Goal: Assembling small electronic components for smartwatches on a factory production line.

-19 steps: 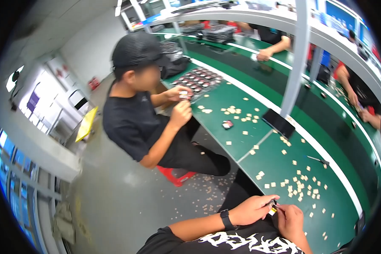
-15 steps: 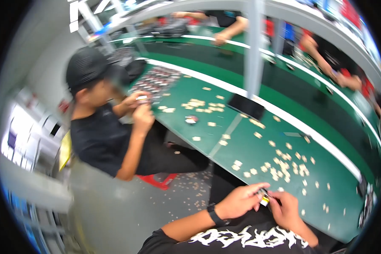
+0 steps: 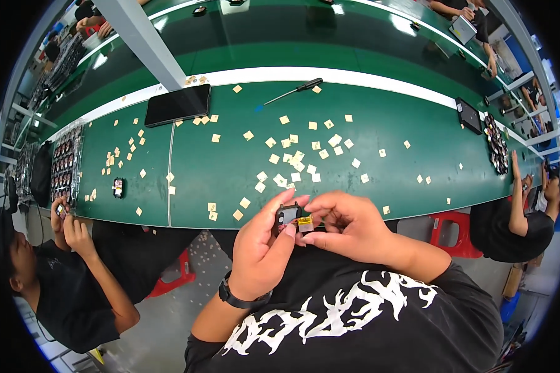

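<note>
At the green table (image 3: 205, 168), my left hand (image 3: 258, 245) and right hand (image 3: 354, 227) are meeting: left pinching the black housing (image 3: 288, 215), seemingly light, stiff; right curling beside the yellow-taped block (image 3: 305, 223), contact unclear, probably fragile, its sides offering safest hold.

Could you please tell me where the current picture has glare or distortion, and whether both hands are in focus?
Head view: white glare patches on the green belt beyond the table; fisheye bending in the white strip, with a black rim around the picture. Also head view: left hand, right hand and small black device look reasonably sharp.
</note>
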`<state>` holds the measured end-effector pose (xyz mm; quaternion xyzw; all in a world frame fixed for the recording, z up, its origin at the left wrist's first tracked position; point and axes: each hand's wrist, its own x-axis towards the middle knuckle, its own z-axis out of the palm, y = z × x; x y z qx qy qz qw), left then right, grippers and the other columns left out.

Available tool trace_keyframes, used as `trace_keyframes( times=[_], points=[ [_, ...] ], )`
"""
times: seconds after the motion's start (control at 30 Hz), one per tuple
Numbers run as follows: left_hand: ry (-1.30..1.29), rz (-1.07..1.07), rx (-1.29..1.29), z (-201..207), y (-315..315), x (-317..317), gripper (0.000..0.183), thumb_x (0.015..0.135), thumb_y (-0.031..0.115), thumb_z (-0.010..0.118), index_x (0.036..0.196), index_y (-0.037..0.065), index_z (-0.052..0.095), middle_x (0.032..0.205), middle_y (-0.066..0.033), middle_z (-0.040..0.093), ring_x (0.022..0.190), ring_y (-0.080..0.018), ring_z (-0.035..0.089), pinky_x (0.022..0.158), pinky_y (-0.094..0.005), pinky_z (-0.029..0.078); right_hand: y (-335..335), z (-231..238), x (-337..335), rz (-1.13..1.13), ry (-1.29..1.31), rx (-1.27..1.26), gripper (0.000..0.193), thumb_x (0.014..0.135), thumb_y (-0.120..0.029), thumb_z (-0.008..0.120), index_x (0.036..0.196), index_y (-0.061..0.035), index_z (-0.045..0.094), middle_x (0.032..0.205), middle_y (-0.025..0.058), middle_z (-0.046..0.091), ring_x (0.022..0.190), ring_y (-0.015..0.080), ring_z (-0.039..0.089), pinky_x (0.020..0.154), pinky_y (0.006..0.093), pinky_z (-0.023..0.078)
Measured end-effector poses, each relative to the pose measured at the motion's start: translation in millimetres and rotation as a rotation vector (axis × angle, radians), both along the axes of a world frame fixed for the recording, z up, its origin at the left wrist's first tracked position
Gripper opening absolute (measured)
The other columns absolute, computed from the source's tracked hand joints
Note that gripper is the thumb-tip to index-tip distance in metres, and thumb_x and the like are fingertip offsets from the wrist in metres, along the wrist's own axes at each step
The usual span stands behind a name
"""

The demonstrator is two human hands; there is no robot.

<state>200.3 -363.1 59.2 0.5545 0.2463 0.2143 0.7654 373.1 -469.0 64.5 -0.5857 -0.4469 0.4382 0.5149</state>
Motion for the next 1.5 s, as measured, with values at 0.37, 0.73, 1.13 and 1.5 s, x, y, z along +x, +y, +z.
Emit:
trace_keyframes(
  times=[0.37,0.73,1.13,1.5],
  points=[
    [0.017,-0.031,-0.201,-5,-2,-10,0.046,0.103,0.002,0.05,0.148,-0.005,0.043,0.1,-0.0043,0.063,0.077,-0.0065,0.059,0.066,-0.021,0.045,11,-5,14,0.145,-0.53,0.305,0.018,0.088,-0.007,0.076,0.104,-0.0024,0.068,0.09,0.0101,0.07,0.078,0.0256,0.07,0.066,0.0339,0.057],
    [0.131,-0.046,0.067,-16,-7,-1,0.045,0.101,0.001,0.052,0.145,-0.006,0.046,0.096,-0.0036,0.063,0.076,-0.0074,0.059,0.068,-0.0205,0.046,1,0,8,0.059,-0.327,0.046,0.017,0.092,-0.005,0.07,0.108,-0.004,0.067,0.088,0.0094,0.07,0.077,0.0253,0.07,0.068,0.0338,0.055],
    [0.148,-0.127,0.311,-16,-11,20,0.048,0.097,-0.002,0.053,0.144,-0.005,0.048,0.089,-0.0068,0.065,0.074,-0.0103,0.061,0.072,-0.0259,0.05,-5,-4,25,0.063,-0.281,0.05,0.012,0.091,-0.005,0.071,0.103,-0.0029,0.073,0.089,0.0105,0.069,0.08,0.0257,0.068,0.07,0.0349,0.054],
    [0.14,-0.258,0.235,-29,-2,17,0.053,0.098,-0.002,0.05,0.15,-0.004,0.041,0.098,-0.0092,0.064,0.08,-0.0122,0.062,0.075,-0.0276,0.051,9,-25,30,-0.108,0.193,-0.288,0.023,0.082,-0.002,0.084,0.097,-0.0012,0.067,0.082,-0.0015,0.059,0.075,0.004,0.056,0.066,0.0233,0.046]
  ],
)
